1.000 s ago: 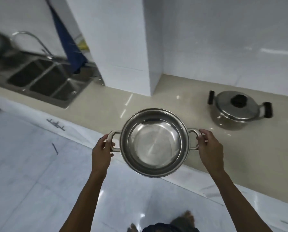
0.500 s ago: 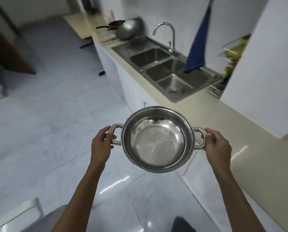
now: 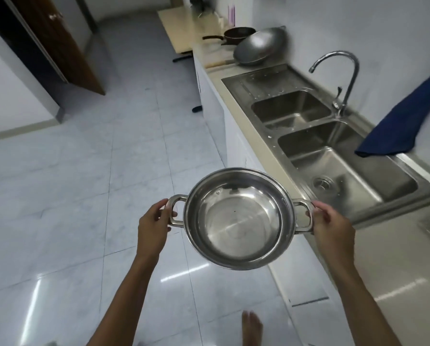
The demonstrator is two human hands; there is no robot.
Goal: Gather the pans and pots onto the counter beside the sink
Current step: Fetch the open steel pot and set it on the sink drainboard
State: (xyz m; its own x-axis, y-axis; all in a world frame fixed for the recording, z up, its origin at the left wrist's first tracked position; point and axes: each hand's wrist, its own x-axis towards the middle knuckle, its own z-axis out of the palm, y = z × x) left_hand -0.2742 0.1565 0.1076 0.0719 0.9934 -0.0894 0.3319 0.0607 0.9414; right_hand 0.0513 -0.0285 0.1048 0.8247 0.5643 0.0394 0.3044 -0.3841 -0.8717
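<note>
I carry an empty steel pot (image 3: 238, 221) level in front of me, above the floor and just left of the counter's edge. My left hand (image 3: 154, 226) grips its left loop handle and my right hand (image 3: 330, 227) grips the right one. Far ahead, on the counter (image 3: 210, 54) beyond the sink, a grey wok (image 3: 260, 48) leans against the wall. A dark frying pan (image 3: 236, 34) with a long handle sits just behind it.
A steel double sink (image 3: 333, 156) with a curved tap (image 3: 343, 78) runs along the counter on my right. A blue cloth (image 3: 406, 123) hangs over the sink's far side. A brown door (image 3: 59, 43) stands open at the far left. Tiled floor stretches ahead.
The view has swung left, away from the lidded pot, and now looks along the counter past the sink to the wok and pan. Both hands have kept hold of the pot.
</note>
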